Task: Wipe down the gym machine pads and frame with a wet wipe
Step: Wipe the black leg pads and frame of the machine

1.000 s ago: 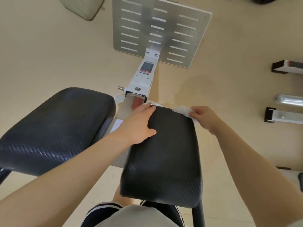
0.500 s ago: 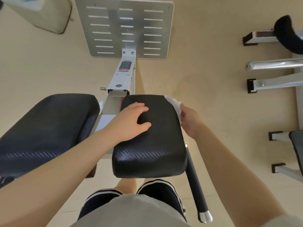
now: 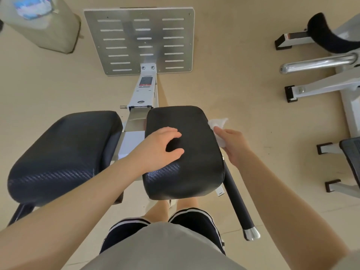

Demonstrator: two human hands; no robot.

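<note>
While the left hand (image 3: pixel 162 148) is resting spread-fingered on the right pad (image 3: pixel 183 152) to steady it, the right hand (image 3: pixel 232 146) is pinching the wet wipe (image 3: pixel 219 126) against that pad's outer edge.

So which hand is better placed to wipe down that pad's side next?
Probably the right hand: it grips the wet wipe at the right pad's outer edge. The left hand only rests on top, holding nothing.
</note>
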